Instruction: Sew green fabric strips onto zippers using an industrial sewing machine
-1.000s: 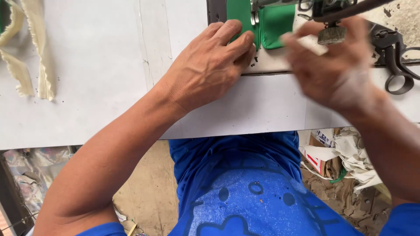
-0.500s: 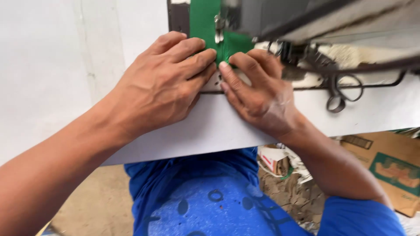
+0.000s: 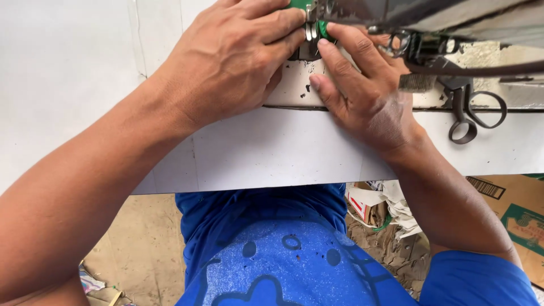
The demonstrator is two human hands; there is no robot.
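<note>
Green fabric (image 3: 323, 27) was seen only as small patches at the top edge of the view, pinned under the metal presser foot (image 3: 311, 28) of a sewing machine (image 3: 362, 8). Left hand (image 3: 229, 59) was laid flat, fingers together and extended, fingertips pressed down on the fabric just left of the foot. Right hand (image 3: 362, 90) was likewise flat, index fingertip touching the fabric just right of the foot, thumb resting on the worn machine bed (image 3: 294, 90). Neither hand was closed round anything; both were pressing rather than gripping.

Progress, as a judgement: the fabric was placed and held at the needle. Whether any seam had been sewn could not be told, since most of the piece was covered by the hands and the machine head.

Nearby: dark scissors (image 3: 467, 110) lay to the right, just beside the right hand, on the white desk (image 3: 272, 153). A cardboard box (image 3: 518, 218) and paper scraps (image 3: 391, 207) were noted on the floor below. The machine head hid the needle zone.
</note>
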